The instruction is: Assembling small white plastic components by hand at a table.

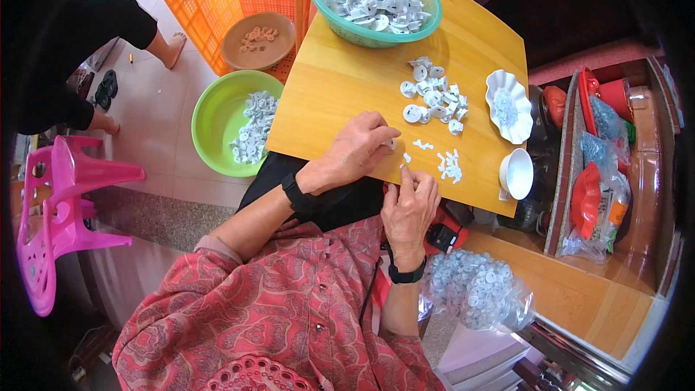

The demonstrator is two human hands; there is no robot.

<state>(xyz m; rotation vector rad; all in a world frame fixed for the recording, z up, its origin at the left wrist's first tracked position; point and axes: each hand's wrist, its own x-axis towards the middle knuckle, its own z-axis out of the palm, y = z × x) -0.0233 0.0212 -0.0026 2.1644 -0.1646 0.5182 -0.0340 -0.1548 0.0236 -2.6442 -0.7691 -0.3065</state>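
Observation:
My left hand [353,150] is closed at the near edge of the yellow table [326,87], its fingertips on a white round plastic part [390,144] mostly hidden by the fingers. Just right of it, my right hand [410,206] pinches a tiny white plastic piece [403,167] between thumb and forefinger. Similar small white pieces [450,166] lie loose beside it, some in a short row. Farther back is a loose pile of white round parts [436,99]. A teal basket [436,18] heaped with such parts stands at the table's far end.
On the right table edge sit a scalloped white dish [523,130] of small clear pieces and a white cup [516,174]. Left are a green basin [210,119] of white parts, a brown bowl [286,51], an orange crate [195,7], a pink chair [69,188] and another person's leg [156,43].

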